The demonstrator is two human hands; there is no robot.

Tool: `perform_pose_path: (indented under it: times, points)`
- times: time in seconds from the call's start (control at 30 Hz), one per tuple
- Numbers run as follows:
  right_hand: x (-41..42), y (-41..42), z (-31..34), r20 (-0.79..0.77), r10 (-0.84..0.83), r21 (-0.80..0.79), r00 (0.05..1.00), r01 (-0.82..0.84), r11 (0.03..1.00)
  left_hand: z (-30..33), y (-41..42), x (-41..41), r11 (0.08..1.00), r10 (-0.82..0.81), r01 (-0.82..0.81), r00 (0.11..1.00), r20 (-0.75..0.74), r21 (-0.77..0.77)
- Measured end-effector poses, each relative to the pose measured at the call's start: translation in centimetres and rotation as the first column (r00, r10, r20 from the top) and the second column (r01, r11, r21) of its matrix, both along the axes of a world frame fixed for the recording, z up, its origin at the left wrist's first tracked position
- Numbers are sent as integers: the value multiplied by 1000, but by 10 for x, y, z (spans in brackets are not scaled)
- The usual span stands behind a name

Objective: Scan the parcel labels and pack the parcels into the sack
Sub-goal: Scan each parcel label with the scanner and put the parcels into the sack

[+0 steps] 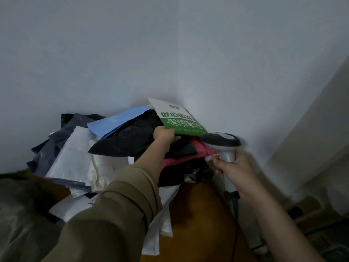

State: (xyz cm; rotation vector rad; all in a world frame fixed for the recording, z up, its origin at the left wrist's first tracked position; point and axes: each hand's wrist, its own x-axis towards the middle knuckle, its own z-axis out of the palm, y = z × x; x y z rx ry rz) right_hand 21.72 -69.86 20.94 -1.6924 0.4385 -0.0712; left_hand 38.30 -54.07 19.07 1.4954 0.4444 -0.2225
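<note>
Item: white-and-green printed flat parcel [177, 118], tilting atop the heap of mailer bags [105, 148] in the wall corner | Left hand [164, 135]: you are pinching its lower edge | Right hand [234, 167]: fingers wrapping the grey handheld scanner [222, 142], just beside | Step: scanning, seemingly | Next: no label showing; turn the parcel toward the scanner head.

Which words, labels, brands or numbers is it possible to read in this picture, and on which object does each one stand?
"匠心做…", large green characters, cut off at the right: on the white and green parcel that the left hand grips.
Small dark tag above these characters: too blurred to read.
Fine line under the green pattern: too small to read.
Scanner in the right hand: no text readable.
Other parcels in the pile: no text readable.
</note>
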Motion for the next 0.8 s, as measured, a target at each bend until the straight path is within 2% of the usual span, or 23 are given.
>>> perform_pose_path:
  times: [0.17, 0.3, 0.43, 0.53, 0.63, 0.73, 0.8]
  points:
    - [9, -8, -5, 17, -40, 76, 999, 38, 996, 6, 14, -27, 982, 172, -162, 979, 106, -99]
    - [21, -1, 1, 48, -31, 140, 998, 24, 990, 20, 57, -73, 944, 320, -312, 945, 69, -107]
    - [27, 30, 5, 73, 53, 204, 996, -67, 977, 16, 102, -122, 930, 368, -368, 930, -6, -14]
    - [25, 59, -2, 52, 122, 226, 991, -131, 965, 9, 128, -154, 903, 430, -431, 902, -41, -8]
    - [15, 80, -15, 14, 185, 228, 983, -183, 956, -3, 147, -184, 908, 417, -418, 904, -89, 5]
    - [2, 93, -23, -3, 190, 215, 982, -185, 959, -19, 163, -205, 909, 415, -417, 894, -168, 25]
    - [-5, 100, -25, -14, 169, 227, 986, -161, 960, -23, 171, -216, 913, 405, -407, 899, -169, 23]
